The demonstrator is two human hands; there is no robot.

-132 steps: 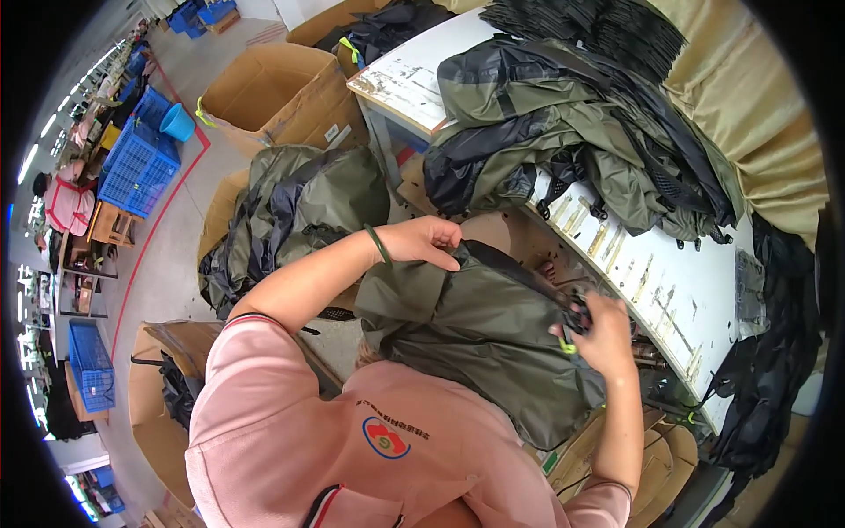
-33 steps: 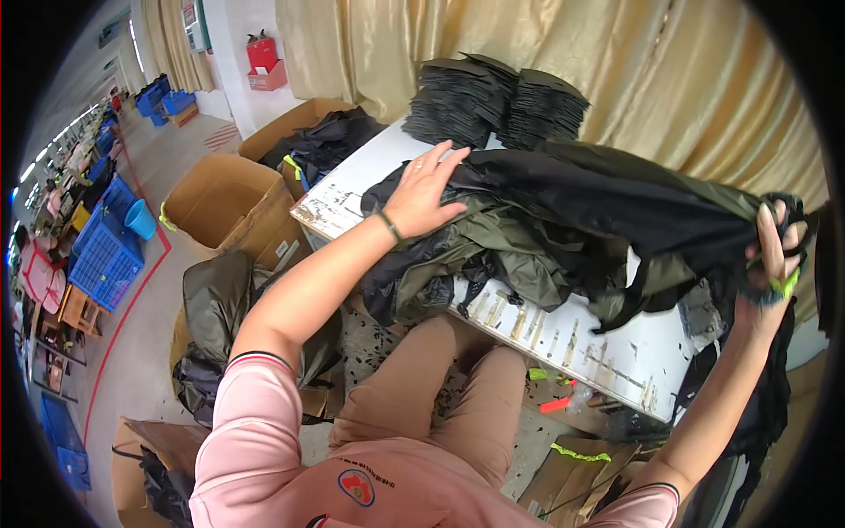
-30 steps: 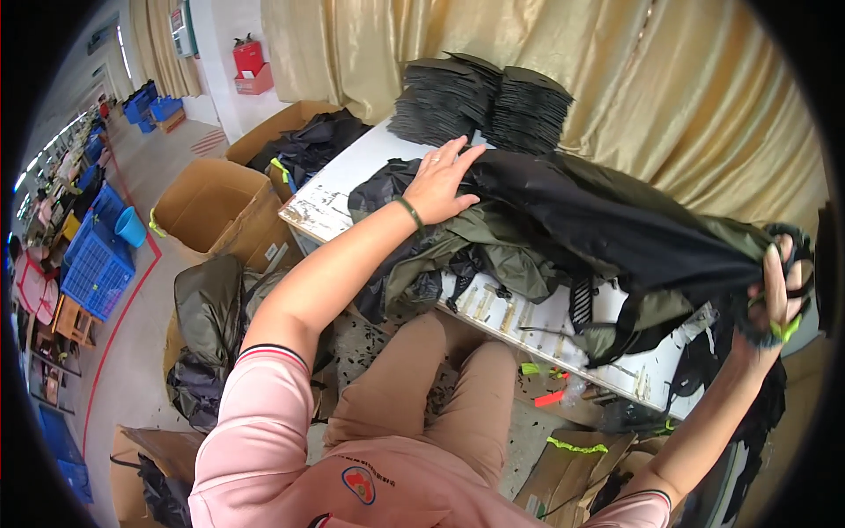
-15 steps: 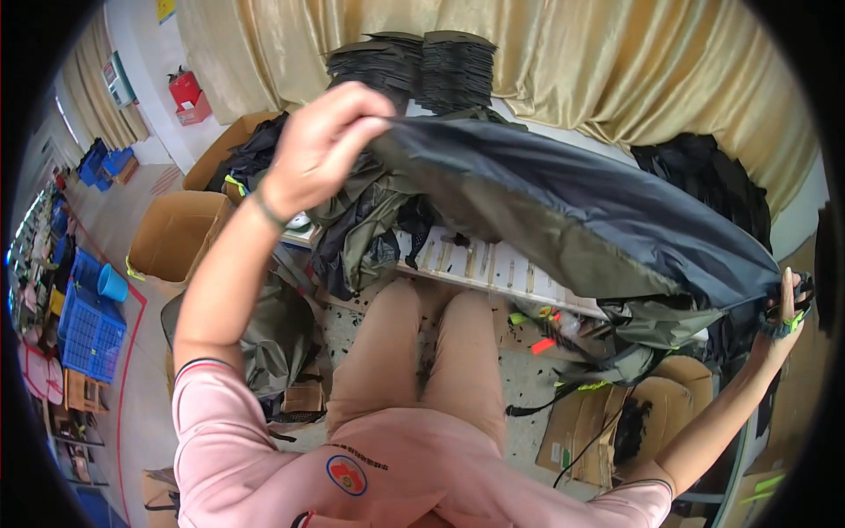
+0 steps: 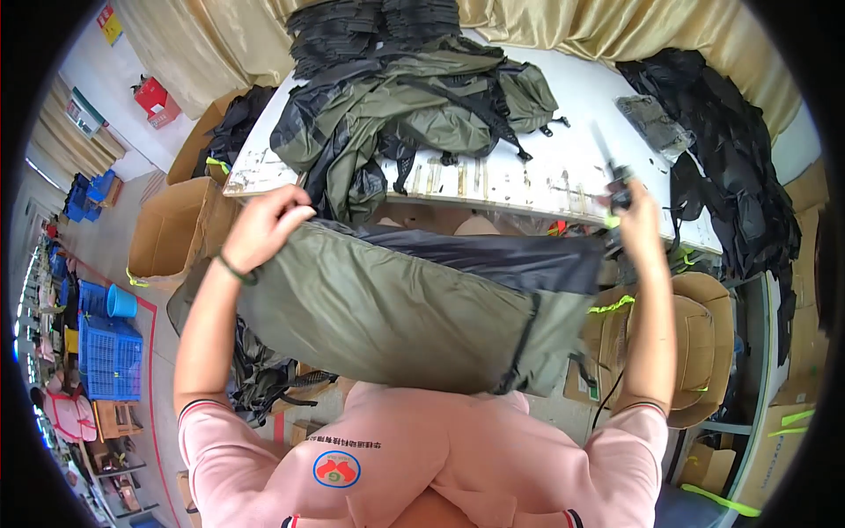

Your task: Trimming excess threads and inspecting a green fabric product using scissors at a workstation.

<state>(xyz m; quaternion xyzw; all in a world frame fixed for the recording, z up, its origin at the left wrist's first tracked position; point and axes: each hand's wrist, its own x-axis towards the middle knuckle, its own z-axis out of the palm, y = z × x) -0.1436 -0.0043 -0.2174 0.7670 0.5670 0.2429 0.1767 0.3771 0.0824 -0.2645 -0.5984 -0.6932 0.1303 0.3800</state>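
An olive-green fabric bag (image 5: 387, 317) with a dark lining hangs across my lap, with a narrow black strap near its right end. My left hand (image 5: 267, 231) pinches the bag's upper left edge between thumb and fingers. By the bag's upper right corner, my right hand (image 5: 641, 220) is closed round what looks like a pair of scissors (image 5: 620, 180), dark-handled, the blade pointing up and away. Motion blurs the tool, and a bright yellow-green bit shows beside it. Whether the right hand also grips the bag's corner I cannot tell.
A white table (image 5: 581, 167) ahead bears a heap of olive and black bags (image 5: 422, 114), stacked black pieces (image 5: 378, 31) and a dark pile (image 5: 722, 167) at right. Cardboard boxes stand left (image 5: 180, 233) and right (image 5: 704, 304). Blue crates (image 5: 110, 352) sit on the far-left floor.
Both hands have come down and closer together, bringing the stretched bag from over the table to my lap. The right hand has moved inward from the far right. More of the table shows.
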